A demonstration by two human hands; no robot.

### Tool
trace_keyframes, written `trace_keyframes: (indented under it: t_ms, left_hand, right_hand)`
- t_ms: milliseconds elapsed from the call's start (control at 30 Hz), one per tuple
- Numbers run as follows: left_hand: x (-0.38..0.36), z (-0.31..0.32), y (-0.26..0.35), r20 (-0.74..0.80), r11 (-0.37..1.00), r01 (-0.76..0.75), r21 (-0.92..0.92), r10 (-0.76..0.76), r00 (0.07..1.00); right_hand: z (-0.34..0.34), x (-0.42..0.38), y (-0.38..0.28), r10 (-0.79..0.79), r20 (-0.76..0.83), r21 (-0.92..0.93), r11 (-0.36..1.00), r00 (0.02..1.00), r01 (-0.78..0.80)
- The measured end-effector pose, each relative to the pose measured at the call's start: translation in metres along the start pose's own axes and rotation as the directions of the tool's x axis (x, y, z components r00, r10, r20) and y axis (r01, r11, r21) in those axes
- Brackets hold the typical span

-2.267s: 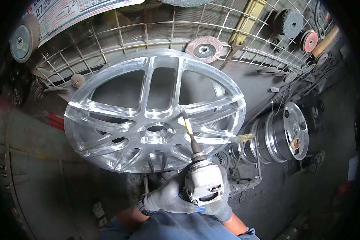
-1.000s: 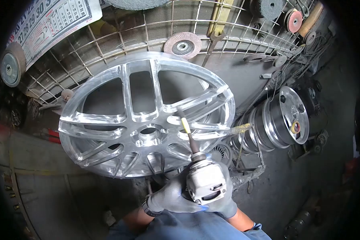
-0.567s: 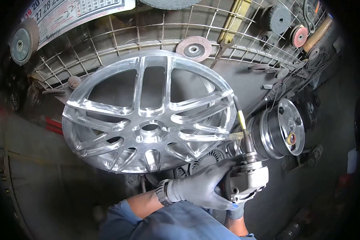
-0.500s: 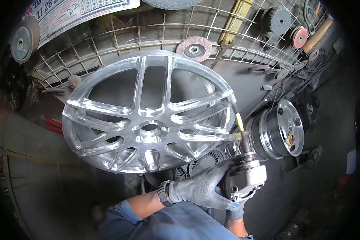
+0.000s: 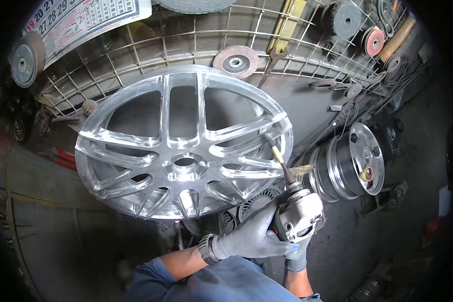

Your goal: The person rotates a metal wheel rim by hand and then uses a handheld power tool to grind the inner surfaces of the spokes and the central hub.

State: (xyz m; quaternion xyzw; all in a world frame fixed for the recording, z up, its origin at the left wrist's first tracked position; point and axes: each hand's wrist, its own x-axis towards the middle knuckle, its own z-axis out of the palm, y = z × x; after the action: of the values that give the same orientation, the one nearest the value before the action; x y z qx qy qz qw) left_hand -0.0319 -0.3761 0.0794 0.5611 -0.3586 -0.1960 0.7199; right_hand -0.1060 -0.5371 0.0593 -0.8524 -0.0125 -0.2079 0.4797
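The left hand (image 5: 251, 236), in a grey glove and with a watch (image 5: 206, 249) at the wrist, is closed around the near side of the power tool (image 5: 301, 214). The right hand (image 5: 297, 259), also gloved, grasps the same tool from behind and below; most of its fingers are hidden, so how they are placed I cannot tell.

From the tool goes a dark shaft with a yellow band (image 5: 276, 153), pointing away from the body and slightly to the left. Half a second ago, its end was at the outer edge of the large wheel (image 5: 186, 177); now it is moved inward, over the outer ends of the spokes on the right side. For the work this means, as I judge it, that the place of attention has passed from the edge to the spokes. The tip is blurred, and whether it touches the metal I cannot tell.

The large wheel lies ahead of both hands and to the left of the tool, its face turned up; the left hand is just beyond its near edge, apart from it.

Farther out, a second wheel (image 5: 363, 151) is on its side at the right, and behind the large wheel there is an abrasive disc (image 5: 226, 59).
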Motion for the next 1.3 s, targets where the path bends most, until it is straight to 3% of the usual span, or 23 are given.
trace_keyframes:
  t_ms: [100,167,300,433,467,667,900,933,1000,1033,1100,1167,1200,1233,1300]
  left_hand:
    - [0.008,0.005,-0.001,-0.025,0.999,-0.024,0.034,0.025,0.999]
    - [0.014,0.008,0.004,-0.003,0.999,0.011,-0.051,-0.011,1.0]
    - [0.015,0.009,0.007,0.022,0.999,0.026,-0.029,-0.026,0.999]
    - [0.008,0.013,-0.002,0.015,0.997,0.062,-0.044,-0.062,0.998]
    - [0.007,0.014,-0.004,0.01,0.995,0.076,-0.066,-0.075,0.997]
    - [0.013,0.014,0.004,0.011,1.0,0.011,0.024,-0.011,1.0]
    - [0.012,0.016,0.009,0.027,0.999,0.034,0.002,-0.034,0.999]
    - [0.013,0.017,0.009,0.017,1.0,0.03,-0.01,-0.03,0.999]
    - [0.013,0.015,0.01,0.007,0.999,0.025,-0.02,-0.025,1.0]
    - [0.012,0.012,0.012,0.015,0.999,0.036,-0.004,-0.036,0.999]
    - [0.011,0.009,0.012,0.025,0.999,0.048,0.013,-0.048,0.999]
    - [0.01,0.007,0.007,-0.018,0.988,0.02,0.154,-0.017,1.0]
    - [0.009,0.01,0.004,-0.028,0.998,0.038,0.04,-0.037,0.999]
    - [0.01,0.01,0.005,-0.026,0.998,0.037,0.042,-0.036,0.999]
    - [0.009,0.01,0.008,0.031,0.997,0.071,0.042,-0.072,0.997]
  right_hand:
    - [-0.004,0.002,-0.007,0.099,0.014,0.111,0.989,0.995,-0.1]
    - [-0.007,0.002,-0.014,0.27,-0.004,0.243,0.934,0.963,-0.261]
    - [-0.015,0.006,-0.009,0.095,0.0,0.09,0.991,0.995,-0.095]
    - [-0.013,-0.003,0.007,0.104,0.034,0.12,0.987,0.994,-0.108]
    - [-0.012,-0.009,0.01,0.23,-0.003,0.285,0.933,0.973,-0.22]
    - [-0.019,-0.002,0.002,0.174,-0.009,0.146,0.974,0.985,-0.17]
    - [-0.024,-0.009,0.001,0.059,-0.002,-0.032,0.998,0.998,-0.059]
    - [-0.024,-0.01,0.002,0.06,-0.003,-0.032,0.998,0.998,-0.06]
    - [-0.021,-0.007,-0.004,0.23,-0.045,0.085,0.971,0.972,-0.225]
    - [-0.018,-0.005,-0.006,0.231,-0.046,0.086,0.97,0.972,-0.227]
    - [-0.013,0.006,-0.016,0.227,-0.024,0.263,0.941,0.974,-0.213]
    - [-0.014,0.007,-0.015,0.238,-0.035,0.228,0.948,0.971,-0.224]
    - [-0.015,0.008,-0.016,0.185,-0.015,0.165,0.97,0.983,-0.18]
    - [-0.016,0.009,-0.016,0.131,0.009,0.103,0.986,0.991,-0.132]
    - [-0.016,0.001,-0.014,0.224,0.021,0.143,0.964,0.974,-0.225]
